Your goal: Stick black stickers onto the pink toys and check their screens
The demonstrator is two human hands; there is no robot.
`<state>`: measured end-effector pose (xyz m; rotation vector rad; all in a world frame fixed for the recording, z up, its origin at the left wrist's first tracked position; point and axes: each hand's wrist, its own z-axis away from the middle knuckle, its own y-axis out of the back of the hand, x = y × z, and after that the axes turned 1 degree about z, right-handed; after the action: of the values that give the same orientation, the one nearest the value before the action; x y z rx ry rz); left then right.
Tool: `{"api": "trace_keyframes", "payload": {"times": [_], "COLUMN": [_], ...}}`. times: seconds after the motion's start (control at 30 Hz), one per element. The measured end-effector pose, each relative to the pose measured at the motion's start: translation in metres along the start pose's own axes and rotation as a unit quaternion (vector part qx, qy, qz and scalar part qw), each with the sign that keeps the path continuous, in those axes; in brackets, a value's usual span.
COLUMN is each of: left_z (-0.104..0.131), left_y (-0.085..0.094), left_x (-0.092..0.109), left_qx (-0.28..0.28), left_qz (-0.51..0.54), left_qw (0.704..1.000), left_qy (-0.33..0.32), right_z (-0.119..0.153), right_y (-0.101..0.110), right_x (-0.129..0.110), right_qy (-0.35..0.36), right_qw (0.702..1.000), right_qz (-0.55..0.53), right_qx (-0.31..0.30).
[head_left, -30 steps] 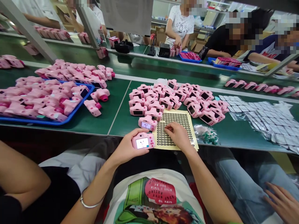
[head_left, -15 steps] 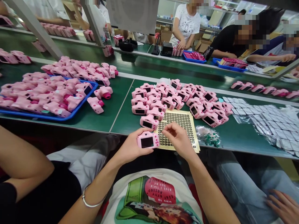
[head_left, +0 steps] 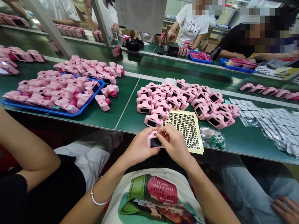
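Single head-worn view, facing forward and down, hands [head_left: 176, 146] near, green workbench [head_left: 130, 115] stretching across beyond

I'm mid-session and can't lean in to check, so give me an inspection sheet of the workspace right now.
Surface: green table, with a pale seam left of the sticker sheet.
Working things: one pink camera, screen dark; the sticker sheet lies partly behind the right hand.
Clutter: loose pink cameras beyond the sheet; blue tray heaped with more; clear bag of green and white bits; white-square packs at right.
Hands: left hand holds the pink camera; right hand pinched at its upper right, contents unclear.
Cables: none made out near the hands; farther back, too small to tell.
Surroundings: co-worker in white shirt opposite; another person's hand at lower right.
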<state>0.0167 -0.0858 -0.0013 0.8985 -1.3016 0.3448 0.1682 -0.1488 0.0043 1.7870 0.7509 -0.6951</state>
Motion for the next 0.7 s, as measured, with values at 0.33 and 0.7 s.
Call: {"api": "trace_keyframes", "payload": {"times": [0.33,0.7], "left_z": [0.001,0.009], "left_y": [-0.003,0.009], "left_x": [0.005,0.021], "left_qx": [0.030,-0.007], "left_qz": [-0.080,-0.056], "left_qw": [0.996,0.995], "left_qy": [-0.024,-0.087], "right_z": [0.000,-0.002], "right_y": [0.002,0.012], "right_x": [-0.004,0.005], "right_qy": [0.000,-0.067], "right_qw": [1.000,0.984], "right_qz": [0.003,-0.151], "right_qx": [0.013,-0.070]}}
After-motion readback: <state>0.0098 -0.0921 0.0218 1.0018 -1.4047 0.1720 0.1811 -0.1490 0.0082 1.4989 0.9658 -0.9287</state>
